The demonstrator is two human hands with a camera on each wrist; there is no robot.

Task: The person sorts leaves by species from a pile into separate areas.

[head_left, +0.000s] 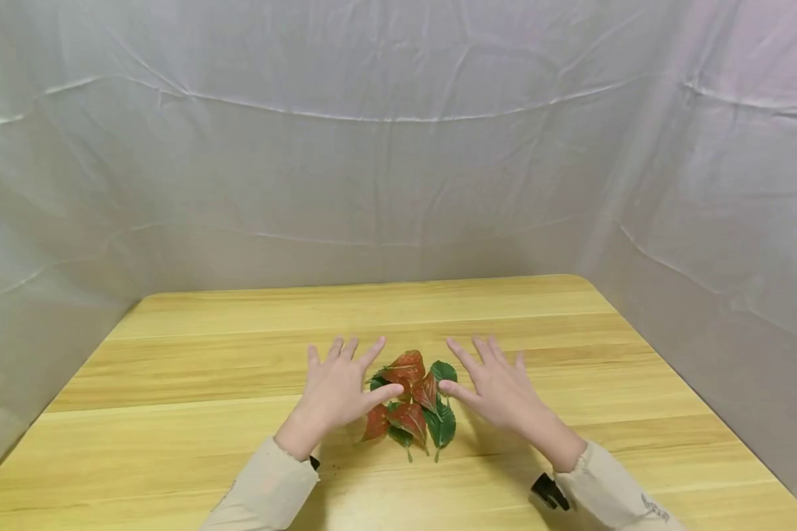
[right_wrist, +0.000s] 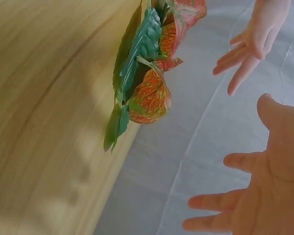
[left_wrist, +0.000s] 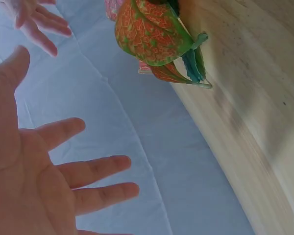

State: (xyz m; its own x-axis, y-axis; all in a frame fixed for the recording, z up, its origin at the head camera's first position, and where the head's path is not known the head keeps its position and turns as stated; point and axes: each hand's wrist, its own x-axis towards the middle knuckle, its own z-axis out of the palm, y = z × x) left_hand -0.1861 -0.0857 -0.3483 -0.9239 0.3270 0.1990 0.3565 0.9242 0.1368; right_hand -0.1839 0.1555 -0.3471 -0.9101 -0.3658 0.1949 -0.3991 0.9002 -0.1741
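A loose pile of artificial leaves lies on the wooden table, with red leaves (head_left: 408, 419) and dark green leaves (head_left: 442, 424) overlapping. Above the pile's left side hovers my left hand (head_left: 339, 391), fingers spread and holding nothing. My right hand (head_left: 501, 391) is held likewise over the right side, its thumb near a green leaf. In the left wrist view, a red-orange leaf (left_wrist: 152, 34) with green edges shows beyond the spread fingers. The right wrist view shows green leaves (right_wrist: 142, 49) beside a curled red-orange leaf (right_wrist: 151, 98), apart from the hand.
The light wooden table (head_left: 206, 383) has rounded far corners. Pale, creased cloth (head_left: 385, 177) hangs behind it and along both sides. A black strap buckle (head_left: 549, 492) sits beneath the right sleeve (head_left: 611, 487).
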